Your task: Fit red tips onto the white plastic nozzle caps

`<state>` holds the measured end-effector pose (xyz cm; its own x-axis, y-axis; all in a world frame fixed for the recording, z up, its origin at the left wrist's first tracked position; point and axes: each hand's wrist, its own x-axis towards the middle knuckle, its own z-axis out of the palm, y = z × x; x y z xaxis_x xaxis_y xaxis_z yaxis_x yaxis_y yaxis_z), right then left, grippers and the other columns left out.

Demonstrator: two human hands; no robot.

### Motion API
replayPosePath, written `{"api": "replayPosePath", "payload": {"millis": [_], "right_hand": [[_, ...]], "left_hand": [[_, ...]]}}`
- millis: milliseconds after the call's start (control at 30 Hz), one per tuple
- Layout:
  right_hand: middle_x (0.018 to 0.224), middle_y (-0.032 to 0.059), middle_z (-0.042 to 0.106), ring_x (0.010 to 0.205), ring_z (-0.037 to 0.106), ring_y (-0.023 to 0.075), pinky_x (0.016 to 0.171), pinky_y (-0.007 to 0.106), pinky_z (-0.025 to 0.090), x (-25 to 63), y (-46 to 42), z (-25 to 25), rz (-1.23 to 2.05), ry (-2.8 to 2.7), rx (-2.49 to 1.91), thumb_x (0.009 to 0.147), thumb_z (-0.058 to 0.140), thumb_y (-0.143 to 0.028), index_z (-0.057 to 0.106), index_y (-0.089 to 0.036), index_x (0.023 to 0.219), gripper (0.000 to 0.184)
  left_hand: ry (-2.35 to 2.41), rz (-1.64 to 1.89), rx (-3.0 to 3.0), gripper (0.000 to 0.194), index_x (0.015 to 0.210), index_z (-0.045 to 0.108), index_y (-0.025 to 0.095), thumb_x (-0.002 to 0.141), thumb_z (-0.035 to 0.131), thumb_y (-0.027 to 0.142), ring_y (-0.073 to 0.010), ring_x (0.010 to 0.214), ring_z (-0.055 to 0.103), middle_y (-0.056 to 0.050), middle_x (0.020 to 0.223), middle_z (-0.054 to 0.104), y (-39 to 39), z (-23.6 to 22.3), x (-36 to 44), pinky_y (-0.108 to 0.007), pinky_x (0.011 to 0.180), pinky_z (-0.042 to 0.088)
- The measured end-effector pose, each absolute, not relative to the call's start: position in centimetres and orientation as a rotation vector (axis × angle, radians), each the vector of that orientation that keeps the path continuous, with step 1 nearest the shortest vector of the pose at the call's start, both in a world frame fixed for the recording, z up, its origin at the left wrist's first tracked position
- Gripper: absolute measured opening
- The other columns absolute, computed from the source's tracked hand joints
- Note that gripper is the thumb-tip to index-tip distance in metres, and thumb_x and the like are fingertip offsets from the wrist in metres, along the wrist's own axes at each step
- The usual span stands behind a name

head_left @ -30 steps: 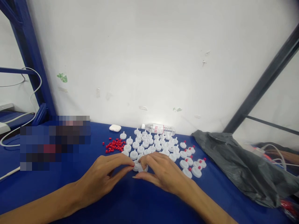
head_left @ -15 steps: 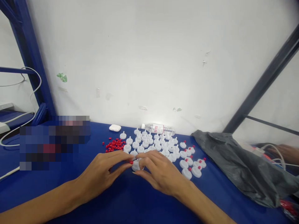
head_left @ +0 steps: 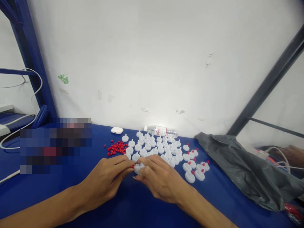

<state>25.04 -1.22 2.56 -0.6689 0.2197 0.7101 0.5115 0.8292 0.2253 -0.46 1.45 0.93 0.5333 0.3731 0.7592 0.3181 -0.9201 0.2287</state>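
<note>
My left hand (head_left: 110,177) pinches a small red cap (head_left: 132,166) between thumb and fingers; my right hand (head_left: 158,178), fingers curled nearly closed, grips a white nozzle lid (head_left: 137,169) against it. Both lie in front of the cluster of white lids (head_left: 152,147). Left of the cluster: loose red caps (head_left: 117,147). Right: red-tipped lids (head_left: 193,164). Behind: a clear bottle (head_left: 161,130).

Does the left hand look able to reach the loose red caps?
Probably yes: the loose red caps lie uncovered just beyond the left hand, though its fingers pinch a red piece.
</note>
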Motion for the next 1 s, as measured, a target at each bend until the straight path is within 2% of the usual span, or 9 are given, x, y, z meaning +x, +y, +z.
{"api": "replayPosePath", "payload": {"millis": [67, 167, 233, 433, 533, 667, 733, 800, 1000], "right_hand": [[0.120, 0.0084, 0.085, 0.098, 0.080, 0.0223, 0.092, 0.037, 0.069, 25.4, -1.1, 3.1, -0.484, -2.333, -0.559, 0.126, 0.056, -0.023, 0.067, -0.025, 0.123, 0.012], [0.123, 0.0085, 0.086, 0.100, 0.082, 0.0245, 0.089, 0.040, 0.070, 26.8, -0.5, 4.0, -0.526, -2.362, -0.629, 0.123, 0.049, -0.019, 0.070, -0.026, 0.132, 0.023], [0.123, 0.0086, 0.087, 0.100, 0.084, 0.0261, 0.088, 0.042, 0.069, 28.7, 0.3, 4.6, -0.551, -2.322, -0.730, 0.121, 0.047, -0.017, 0.072, -0.027, 0.134, 0.030], [0.133, 0.0129, 0.088, 0.125, 0.082, 0.0346, 0.108, 0.054, 0.063, 35.7, 2.8, 6.1, -0.501, -2.038, -1.150, 0.124, 0.048, -0.028, 0.077, -0.026, 0.138, 0.032], [0.130, 0.0136, 0.090, 0.126, 0.080, 0.0390, 0.109, 0.058, 0.061, 38.4, 3.8, 6.4, -0.452, -1.932, -1.379, 0.121, 0.049, -0.033, 0.080, -0.025, 0.134, 0.034], [0.126, 0.0114, 0.091, 0.118, 0.084, 0.0380, 0.104, 0.053, 0.063, 40.9, 4.7, 6.3, -0.342, -1.833, -1.638, 0.114, 0.058, -0.035, 0.076, -0.026, 0.148, 0.039], [0.125, 0.0093, 0.092, 0.108, 0.087, 0.0340, 0.097, 0.047, 0.064, 41.8, 5.0, 6.2, -0.264, -1.804, -1.747, 0.111, 0.062, -0.033, 0.078, -0.027, 0.143, 0.036], [0.121, 0.0083, 0.093, 0.102, 0.088, 0.0305, 0.092, 0.041, 0.064, 42.4, 5.2, 6.2, -0.185, -1.799, -1.835, 0.109, 0.066, -0.030, 0.084, -0.027, 0.129, 0.027], [0.111, 0.0080, 0.093, 0.109, 0.087, 0.0306, 0.092, 0.038, 0.063, 42.8, 5.4, 6.2, -0.058, -1.850, -1.986, 0.103, 0.078, -0.024, 0.090, -0.025, 0.110, 0.015]], "left_hand": [[0.634, 1.370, 2.707, 0.023, 0.123, 0.076, 0.033, 0.121, 0.056, 0.021, -0.0161, 0.076, 0.083, 0.004, 0.095, 0.085, 1.7, 0.9, -0.6, -0.025, 0.068, 0.064], [0.783, 1.344, 2.767, 0.026, 0.134, 0.079, 0.033, 0.122, 0.056, 0.027, -0.0190, 0.093, 0.088, 0.000, 0.109, 0.090, 2.8, 0.6, -1.3, -0.028, 0.084, 0.070], [0.969, 1.261, 2.793, 0.031, 0.131, 0.083, 0.032, 0.121, 0.054, 0.030, -0.0224, 0.100, 0.086, -0.003, 0.113, 0.090, 3.9, 0.4, -2.1, -0.033, 0.091, 0.071], [1.295, 0.991, 2.766, 0.037, 0.120, 0.088, 0.033, 0.118, 0.052, 0.042, -0.0318, 0.109, 0.079, -0.007, 0.118, 0.086, 7.2, -0.4, -4.3, -0.039, 0.076, 0.068], [1.337, 0.839, 2.751, 0.034, 0.123, 0.088, 0.035, 0.115, 0.055, 0.043, -0.0326, 0.113, 0.079, -0.007, 0.121, 0.084, 8.1, -1.0, -4.8, -0.039, 0.076, 0.066], [1.356, 0.716, 2.727, 0.037, 0.134, 0.087, 0.039, 0.115, 0.056, 0.043, -0.0324, 0.113, 0.078, -0.007, 0.125, 0.081, 8.5, -1.6, -5.1, -0.039, 0.079, 0.066], [1.354, 0.682, 2.717, 0.039, 0.136, 0.087, 0.038, 0.116, 0.054, 0.044, -0.0315, 0.109, 0.077, -0.007, 0.124, 0.080, 8.5, -1.6, -5.1, -0.038, 0.080, 0.066], [1.342, 0.662, 2.707, 0.041, 0.139, 0.086, 0.038, 0.117, 0.052, 0.044, -0.0300, 0.107, 0.079, -0.007, 0.125, 0.080, 8.4, -1.6, -5.1, -0.038, 0.083, 0.066], [1.302, 0.658, 2.690, 0.041, 0.135, 0.087, 0.034, 0.118, 0.051, 0.044, -0.0279, 0.101, 0.083, -0.007, 0.125, 0.080, 8.3, -1.3, -5.0, -0.037, 0.083, 0.065]]}}
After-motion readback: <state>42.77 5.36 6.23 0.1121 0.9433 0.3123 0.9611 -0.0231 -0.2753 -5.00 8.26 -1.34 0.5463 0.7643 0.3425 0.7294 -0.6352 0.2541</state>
